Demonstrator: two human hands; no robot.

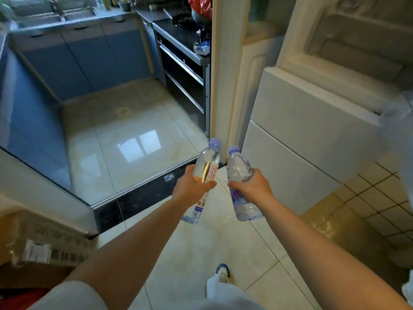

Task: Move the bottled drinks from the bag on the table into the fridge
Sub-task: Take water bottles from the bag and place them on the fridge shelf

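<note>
Standing on pale glossy tiles beside white fridge, fingers of each hand gripping a water bottle.

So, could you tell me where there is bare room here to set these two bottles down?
Bare floor tiles lie between the dark threshold step and the white fridge. The black counter is crowded. Both hands are full: left hand, right hand.

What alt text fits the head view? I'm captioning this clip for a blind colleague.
Seen from above, the person's left hand and right hand each grip a clear water bottle with a purple cap, left bottle and right bottle, caps pointing away. Ahead on the right stands a white fridge; on the left, a glossy tiled kitchen floor and blue cabinets.
</note>
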